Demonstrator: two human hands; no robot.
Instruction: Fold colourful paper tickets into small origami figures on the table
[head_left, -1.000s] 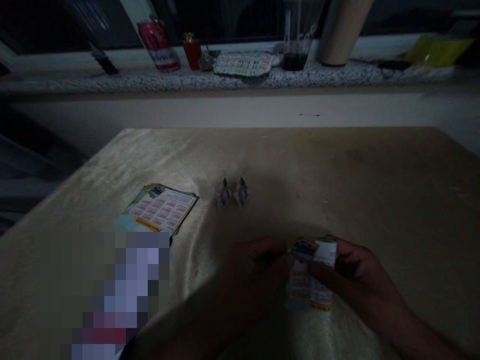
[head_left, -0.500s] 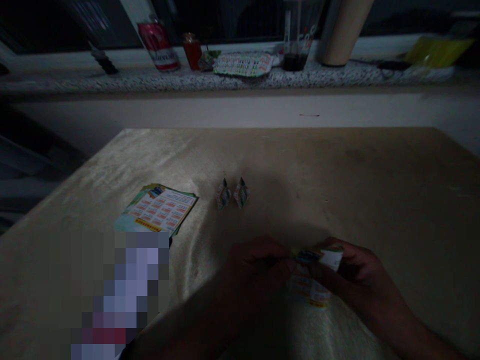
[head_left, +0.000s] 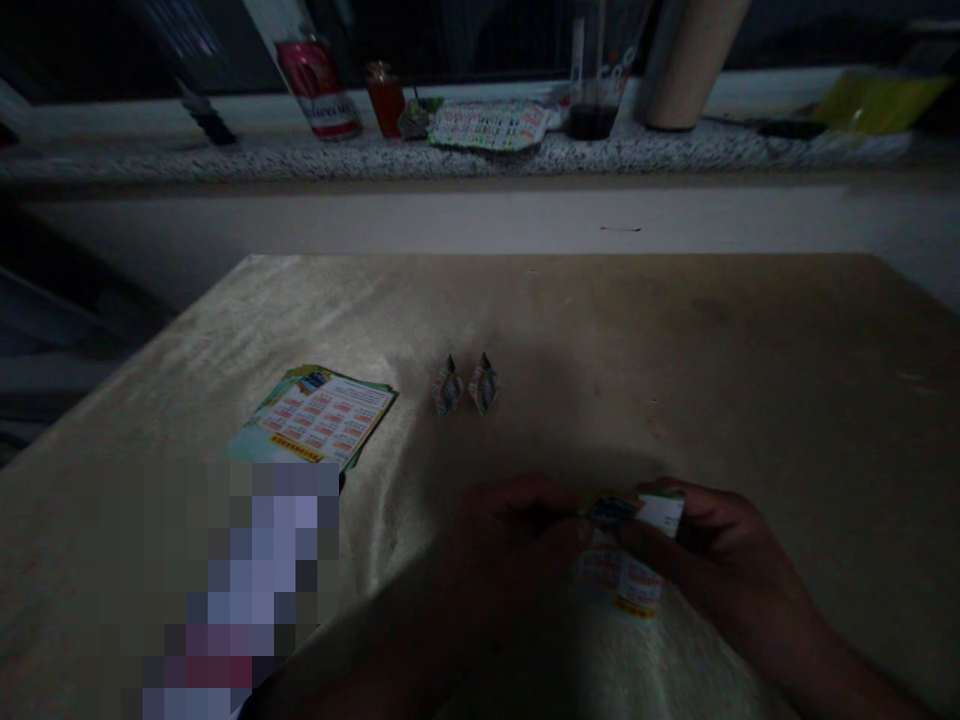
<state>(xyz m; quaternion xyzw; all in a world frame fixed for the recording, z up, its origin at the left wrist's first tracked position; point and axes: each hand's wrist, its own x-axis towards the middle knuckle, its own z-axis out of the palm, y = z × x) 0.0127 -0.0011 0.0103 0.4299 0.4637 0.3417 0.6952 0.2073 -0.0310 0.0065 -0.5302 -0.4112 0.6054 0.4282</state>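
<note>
Between my two hands is a printed paper card (head_left: 626, 575) with rows of red print and a yellow strip near its bottom edge. My left hand (head_left: 517, 535) pinches its upper left part with thumb and fingers. On the other side, my right hand (head_left: 712, 550) grips the upper right, its thumb lying over the front. The top of the card looks bent back; shadow hides the exact fold. Two small folded paper pieces, a left one (head_left: 448, 387) and a right one (head_left: 484, 386), stand side by side beyond my hands. A stack of similar cards (head_left: 322, 415) lies at left.
A pixelated area covers the table's (head_left: 712, 350) lower left. Along the granite sill (head_left: 262, 160) behind stand a red can (head_left: 319, 90), a small orange-red bottle (head_left: 385, 105), a crumpled printed paper (head_left: 487, 127), a cup with dark liquid (head_left: 596, 100) and a tan cylinder (head_left: 694, 65).
Both hands keep hold of the card in nearly the same place. My right thumb has shifted slightly left and up along it. Folded pieces and stack are unmoved.
</note>
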